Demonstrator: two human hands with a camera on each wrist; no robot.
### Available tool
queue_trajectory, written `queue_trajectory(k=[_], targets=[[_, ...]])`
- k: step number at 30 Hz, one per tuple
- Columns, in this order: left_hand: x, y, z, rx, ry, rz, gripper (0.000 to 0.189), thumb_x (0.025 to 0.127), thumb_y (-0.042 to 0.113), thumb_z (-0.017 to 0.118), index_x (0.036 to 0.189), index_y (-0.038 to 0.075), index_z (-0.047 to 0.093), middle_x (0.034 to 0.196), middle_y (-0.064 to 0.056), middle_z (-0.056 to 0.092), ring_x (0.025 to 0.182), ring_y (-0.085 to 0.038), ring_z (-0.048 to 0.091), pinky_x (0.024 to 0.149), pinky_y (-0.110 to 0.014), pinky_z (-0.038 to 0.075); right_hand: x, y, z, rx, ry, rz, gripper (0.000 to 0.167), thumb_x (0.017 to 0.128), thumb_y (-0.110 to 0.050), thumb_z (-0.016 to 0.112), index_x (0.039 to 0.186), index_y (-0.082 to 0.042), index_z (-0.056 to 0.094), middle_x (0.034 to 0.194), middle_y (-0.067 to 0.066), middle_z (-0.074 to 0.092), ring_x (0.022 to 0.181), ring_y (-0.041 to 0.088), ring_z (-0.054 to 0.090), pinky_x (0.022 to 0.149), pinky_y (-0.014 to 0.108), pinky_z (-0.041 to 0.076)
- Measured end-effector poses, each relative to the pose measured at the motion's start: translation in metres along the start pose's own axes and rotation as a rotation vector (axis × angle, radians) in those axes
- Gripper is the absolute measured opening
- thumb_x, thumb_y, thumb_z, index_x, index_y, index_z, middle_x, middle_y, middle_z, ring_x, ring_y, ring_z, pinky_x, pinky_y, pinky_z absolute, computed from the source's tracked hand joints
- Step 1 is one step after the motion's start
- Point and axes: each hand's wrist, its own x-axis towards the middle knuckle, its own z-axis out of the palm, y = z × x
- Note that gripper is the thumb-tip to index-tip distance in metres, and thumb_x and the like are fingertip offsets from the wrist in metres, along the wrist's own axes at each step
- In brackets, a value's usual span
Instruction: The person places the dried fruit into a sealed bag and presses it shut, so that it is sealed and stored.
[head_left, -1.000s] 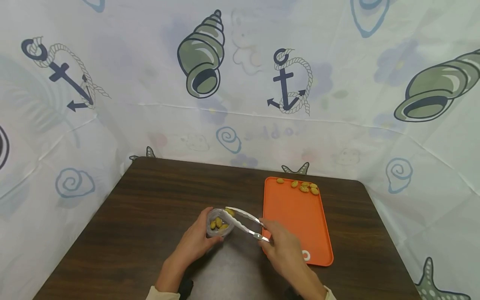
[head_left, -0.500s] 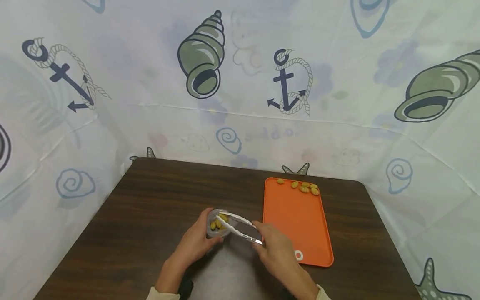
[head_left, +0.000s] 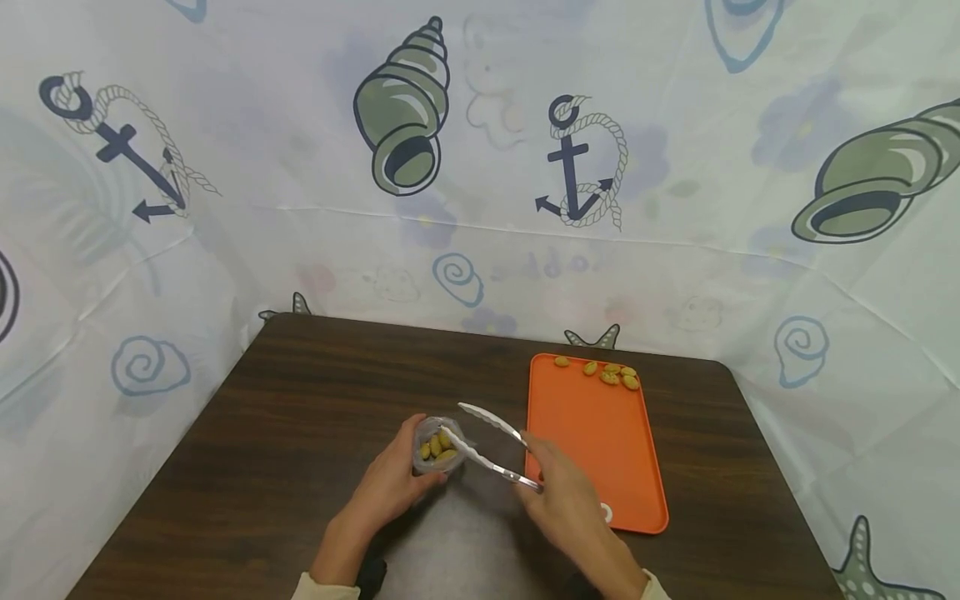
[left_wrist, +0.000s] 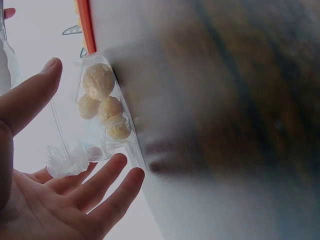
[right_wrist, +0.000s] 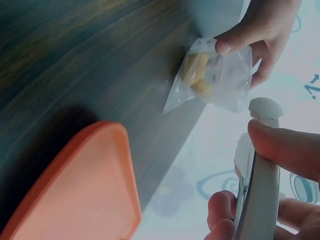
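My left hand [head_left: 390, 479] grips a clear plastic bag [left_wrist: 65, 160] upright on the table, thumb and fingers round its sides, its mouth held open. Inside lie several oval, yellow-brown, nut-like pieces [left_wrist: 99, 81]. With my right hand [head_left: 566, 500] I hold silver tongs with white scalloped tips [head_left: 491, 466], thumb on one arm and fingers round the other. The tongs stand spread, nothing between their tips. One tip overlaps the bag's mouth in the head view; the other is up and to the right of it.
An orange tray [head_left: 592, 442] lies to the right of the bag, partly behind my right hand. Several more of the same pieces [head_left: 609, 378] sit along its far edge. The dark wooden table [head_left: 360, 367] ends at a printed cloth backdrop [head_left: 495, 183].
The tongs carried a piece to the bag's mouth, reached in over it, then spread and drew back up and right; that piece is now in the bag. My left hand stays in place.
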Motion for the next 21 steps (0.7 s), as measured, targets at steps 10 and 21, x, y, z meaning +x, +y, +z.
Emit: queue_trajectory(k=[10,21], targets=[[0.001,-0.001,0.001,-0.003,-0.007,-0.006,0.099,0.079,0.031,0.092,0.157,0.015,0.033,0.148,-0.015,0.056,0.130,-0.036,0.060,0.100,-0.057,0.049,0.002,0.012,-0.006,0.005,-0.064,0.097,0.064,0.079,-0.018,0.088,0.137,-0.018,0.063,0.098,-0.005,0.065,0.068,0.004,0.050,0.059,0.026,0.040],[0.002,-0.002,0.001,-0.006,-0.021,-0.003,0.100,0.080,0.033,0.091,0.158,0.015,0.032,0.149,-0.015,0.056,0.130,-0.035,0.060,0.100,-0.057,0.050,0.008,0.030,-0.012,0.033,-0.066,0.177,0.067,0.080,-0.020,0.089,0.140,-0.016,0.060,0.115,0.002,0.069,0.075,0.011,0.056,0.061,0.030,0.043]])
